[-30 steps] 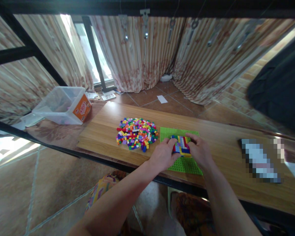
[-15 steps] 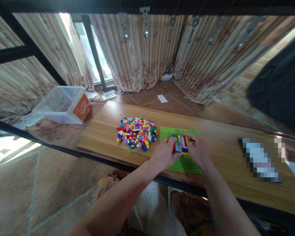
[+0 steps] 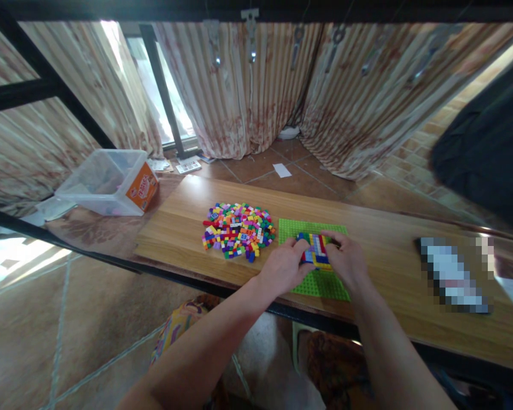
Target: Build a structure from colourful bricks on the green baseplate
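Note:
A block of joined toy bricks (image 3: 316,250), in blue, yellow, red and white, is at the green baseplate (image 3: 325,286). My left hand (image 3: 285,265) grips its left side, thumb over the top edge. On the right side my right hand (image 3: 344,255) is closed round it, fingers along the far edge and thumb near the top. The hands hide both ends of the block, and I cannot tell whether it is attached to the baseplate. Left of the baseplate lies a pile of loose toy bricks (image 3: 239,230) in many colours.
The wooden board (image 3: 171,233) bears all of this. Beyond its left end stands a clear plastic box (image 3: 98,193) with an orange label. A blurred-out flat object (image 3: 453,276) lies at the right. Striped curtains (image 3: 248,102) hang behind, below a dark bar.
Both hands stay on the brick block. My thumbs have shifted slightly on it; the pile and the baseplate stay where they were.

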Tool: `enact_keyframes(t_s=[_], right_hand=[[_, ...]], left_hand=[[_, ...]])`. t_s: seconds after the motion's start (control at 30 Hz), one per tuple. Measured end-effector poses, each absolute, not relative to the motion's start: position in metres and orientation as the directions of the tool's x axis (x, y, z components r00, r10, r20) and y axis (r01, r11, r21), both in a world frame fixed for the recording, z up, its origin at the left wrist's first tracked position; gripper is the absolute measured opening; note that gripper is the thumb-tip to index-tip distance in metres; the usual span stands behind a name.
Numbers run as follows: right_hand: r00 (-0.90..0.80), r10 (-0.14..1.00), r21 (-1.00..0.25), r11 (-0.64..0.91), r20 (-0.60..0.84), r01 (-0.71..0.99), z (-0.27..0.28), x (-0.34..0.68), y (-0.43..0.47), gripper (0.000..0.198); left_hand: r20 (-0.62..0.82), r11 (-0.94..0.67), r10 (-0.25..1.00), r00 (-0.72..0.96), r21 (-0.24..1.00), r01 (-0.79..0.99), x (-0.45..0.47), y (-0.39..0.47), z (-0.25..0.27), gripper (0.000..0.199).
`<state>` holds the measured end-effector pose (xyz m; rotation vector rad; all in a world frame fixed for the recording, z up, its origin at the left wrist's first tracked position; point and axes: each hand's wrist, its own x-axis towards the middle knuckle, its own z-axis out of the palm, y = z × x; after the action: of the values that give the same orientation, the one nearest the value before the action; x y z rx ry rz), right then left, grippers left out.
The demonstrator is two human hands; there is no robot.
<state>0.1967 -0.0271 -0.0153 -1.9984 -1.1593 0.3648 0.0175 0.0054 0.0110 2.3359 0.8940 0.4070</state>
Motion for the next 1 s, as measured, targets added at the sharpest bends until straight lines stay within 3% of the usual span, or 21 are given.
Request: enact_keyframes(t_s=[0.2, 0.37, 1.0], right_hand=[[0.567, 0.822, -0.839, -0.267, 0.059, 0.475, -0.021, 0.201, -0.027, 0.049], [0.569, 0.820, -0.846, -0.260, 0.062, 0.466, -0.022, 0.200, -0.027, 0.048], [0.441, 0.853, -0.547, -0.235, 0.281, 0.803, -0.012, 0.185, -0.032, 0.044]], left_hand=[[0.075, -0.620, 0.669, 0.739, 0.605, 0.500, 0.017, 0.006, 0.011, 0.033], [0.055, -0.644, 0.653, 0.755, 0.565, 0.516, 0.017, 0.007, 0.013, 0.033], [0.135, -0.666, 0.638, 0.758, 0.591, 0.455, 0.013, 0.010, 0.011, 0.039]])
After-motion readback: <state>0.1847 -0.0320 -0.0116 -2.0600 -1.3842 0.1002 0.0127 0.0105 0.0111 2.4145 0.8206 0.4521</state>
